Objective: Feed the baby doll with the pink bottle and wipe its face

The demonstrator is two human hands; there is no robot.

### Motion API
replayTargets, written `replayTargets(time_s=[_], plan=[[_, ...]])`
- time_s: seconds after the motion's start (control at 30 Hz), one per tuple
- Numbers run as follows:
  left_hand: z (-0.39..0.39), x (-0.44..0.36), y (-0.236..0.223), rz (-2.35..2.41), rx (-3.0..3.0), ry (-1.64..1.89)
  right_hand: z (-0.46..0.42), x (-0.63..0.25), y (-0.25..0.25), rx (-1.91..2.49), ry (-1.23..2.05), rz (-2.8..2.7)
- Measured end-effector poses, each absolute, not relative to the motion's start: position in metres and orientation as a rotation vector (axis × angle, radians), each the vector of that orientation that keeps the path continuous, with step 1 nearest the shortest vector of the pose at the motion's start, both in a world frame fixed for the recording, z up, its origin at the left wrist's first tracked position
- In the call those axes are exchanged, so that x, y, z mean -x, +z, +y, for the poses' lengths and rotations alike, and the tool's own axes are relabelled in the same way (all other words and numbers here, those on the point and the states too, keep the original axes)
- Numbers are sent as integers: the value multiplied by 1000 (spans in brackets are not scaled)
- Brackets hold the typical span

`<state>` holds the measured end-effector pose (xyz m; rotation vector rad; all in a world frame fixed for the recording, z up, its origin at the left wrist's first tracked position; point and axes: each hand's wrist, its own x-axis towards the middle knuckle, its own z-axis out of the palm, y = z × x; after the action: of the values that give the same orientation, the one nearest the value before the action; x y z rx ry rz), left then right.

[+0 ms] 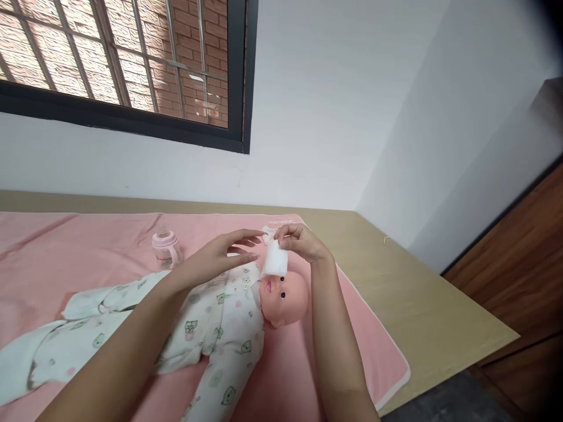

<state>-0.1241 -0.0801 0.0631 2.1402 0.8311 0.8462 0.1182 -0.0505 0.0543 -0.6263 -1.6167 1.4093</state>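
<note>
A baby doll [229, 313] in white printed pyjamas lies on its back, its head toward the right. Over the near side of its face, my right hand [303, 241] pinches a white folded tissue or wipe [276, 259] between thumb and fingers. The white piece hangs down and covers part of the doll's cheek; I cannot tell whether it touches. Left of it, above the doll's chest, my left hand [231, 249] is held with fingers stretched and thumb apart, holding nothing. Behind my hands, a small white packet [267, 233] is partly hidden.
A pink blanket [365, 346] lies under the doll on a tan tabletop [422, 293]. A pink-lidded baby bottle with handles [166, 247] stands beyond the doll's legs. A white wall and a barred window [240, 76] are behind. Wooden furniture [519, 264] is at right.
</note>
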Motion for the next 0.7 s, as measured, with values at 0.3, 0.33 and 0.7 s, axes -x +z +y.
replayTargets(time_s=[0.3, 0.33, 0.7], plan=[[-82, 135, 70, 636, -2174, 595, -86, -99, 78, 595, 1350, -1981], [-82, 135, 70, 636, -2170, 587, -88, -99, 78, 594, 1337, -1984], [-95, 137, 75, 657, -2188, 832, -92, -89, 79, 656, 1212, -1915]])
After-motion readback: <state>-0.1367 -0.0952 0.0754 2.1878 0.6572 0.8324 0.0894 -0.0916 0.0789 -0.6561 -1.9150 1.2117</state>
